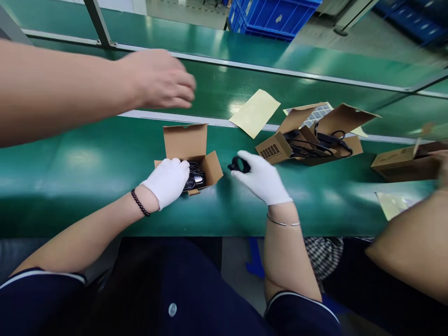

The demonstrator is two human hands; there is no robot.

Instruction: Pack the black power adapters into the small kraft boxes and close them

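My left hand, in a white glove, rests on the front of a small open cardboard box and presses on the black cable bundle inside it. My right hand, also gloved, pinches a small black part just right of the box, above the green belt.
A second open box holding black cables lies to the right, with a yellow paper sheet behind it. Another person's bare arm and hand reach across from the left. A co-worker's arm and another box sit at right. Blue crates stand beyond.
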